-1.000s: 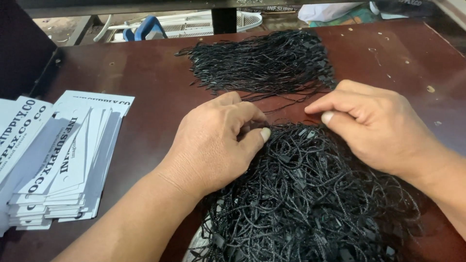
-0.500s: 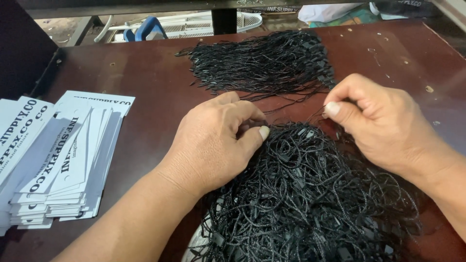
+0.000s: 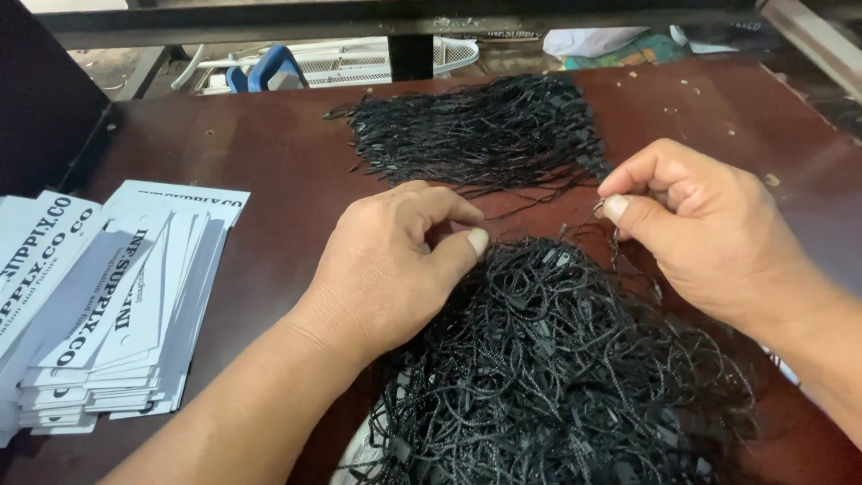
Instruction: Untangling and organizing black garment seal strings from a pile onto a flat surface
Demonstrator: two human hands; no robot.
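Observation:
A big tangled heap of black string loops (image 3: 557, 377) lies at the near edge of the dark brown table (image 3: 260, 162). My left hand (image 3: 395, 260) rests on the heap's upper left edge, thumb and fingers pressed into the strings. My right hand (image 3: 700, 224) is raised just above the heap's far right side, thumb and forefinger pinched on a single black string that trails down toward the heap. Farther back lies a flatter, straightened bundle of the same black strings (image 3: 476, 135).
A fanned stack of white printed paper tags (image 3: 117, 305) sits at the left. Beyond the table's far edge are a blue handle (image 3: 269, 67), a white wire grille (image 3: 359, 58) and a dark post. Small crumbs dot the right side of the table.
My right hand has moved right and lifted slightly, drawing one string out of the heap. My left hand has stayed on the heap.

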